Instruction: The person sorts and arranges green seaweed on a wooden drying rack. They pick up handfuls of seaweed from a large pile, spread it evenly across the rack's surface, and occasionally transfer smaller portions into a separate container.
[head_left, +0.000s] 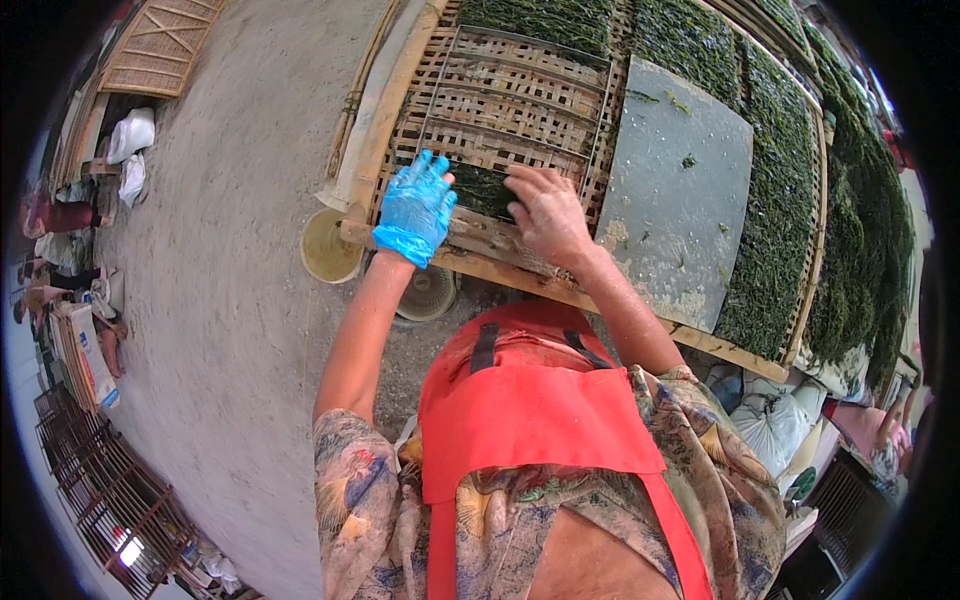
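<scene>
My left hand (415, 204), in a thin blue plastic glove, lies palm down at the left end of a strip of dark green seaweed (480, 187). Bare, my right hand (547, 214) has its fingers bent over the strip's right end. Neither hand grips anything that I can see. The seaweed sits in the nearest section of a thin rectangular metal frame (517, 90), whose crossbars divide it into several sections. Beneath the frame is a woven bamboo rack (420, 97) with a wooden border. My fingers partly hide the strip's ends.
Right of the frame, a grey flat board (682, 195) with seaweed scraps lies over the rack. Mats of seaweed (772, 217) surround it, and a larger heap (862, 247) lies beyond. A bucket (331, 246) and a round slotted basket (429, 294) stand below the near edge.
</scene>
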